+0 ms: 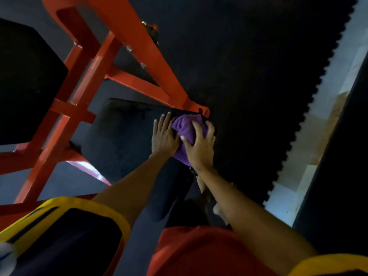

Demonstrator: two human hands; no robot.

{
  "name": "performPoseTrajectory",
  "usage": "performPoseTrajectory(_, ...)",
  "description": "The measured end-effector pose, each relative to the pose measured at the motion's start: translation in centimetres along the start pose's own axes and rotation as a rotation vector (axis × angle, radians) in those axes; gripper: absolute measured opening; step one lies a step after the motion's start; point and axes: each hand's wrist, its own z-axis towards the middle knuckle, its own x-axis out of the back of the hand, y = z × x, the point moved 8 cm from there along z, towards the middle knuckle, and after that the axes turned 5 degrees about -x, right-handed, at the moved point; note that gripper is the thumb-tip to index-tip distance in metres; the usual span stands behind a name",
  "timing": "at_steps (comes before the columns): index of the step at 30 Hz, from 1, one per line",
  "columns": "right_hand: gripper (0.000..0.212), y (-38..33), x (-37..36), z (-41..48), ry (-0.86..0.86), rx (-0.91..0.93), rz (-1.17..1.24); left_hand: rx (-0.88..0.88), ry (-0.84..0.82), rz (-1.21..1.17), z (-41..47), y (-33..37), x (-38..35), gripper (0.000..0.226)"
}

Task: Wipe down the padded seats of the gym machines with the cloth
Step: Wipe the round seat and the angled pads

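Purple cloth (185,125): bunched at far right corner of padded seat (123,136), by the orange frame (119,56). Right hand (199,145): fingers curled round cloth, pressing down. Left hand (164,135): flat, fingers straight, just left of cloth. Bare pad extends left; stroke likely runs that way

Cloth (185,127): partly covered by the right hand (199,145).
Pad (25,82): cut off by the left edge.
Frame (127,22): cut off at top and left.
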Motion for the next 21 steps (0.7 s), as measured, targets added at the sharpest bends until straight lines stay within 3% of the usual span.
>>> performPoseTrajectory(6,0.059,0.8,-4.1,1.2,0.101,0.066,-0.282,-0.15,0.095,0.167,0.4,-1.3,-1.7,0.064)
performPoseTrajectory(13,0.061,0.0,-4.5,6.6,0.011,0.194,-0.369,-0.087,0.158,0.096,0.8,-1.7,-1.9,0.053)
performPoseTrajectory(16,0.06,0.9,-3.0,9.0,-0.008,0.046,-0.217,-0.09,0.166,0.095,0.8,-1.7,-1.8,0.053)
performPoseTrajectory(21,0.07,4.5,-3.2,6.6,0.178,-0.361,0.151,-0.079,0.126,0.118,0.9,-1.8,-1.9,0.058)
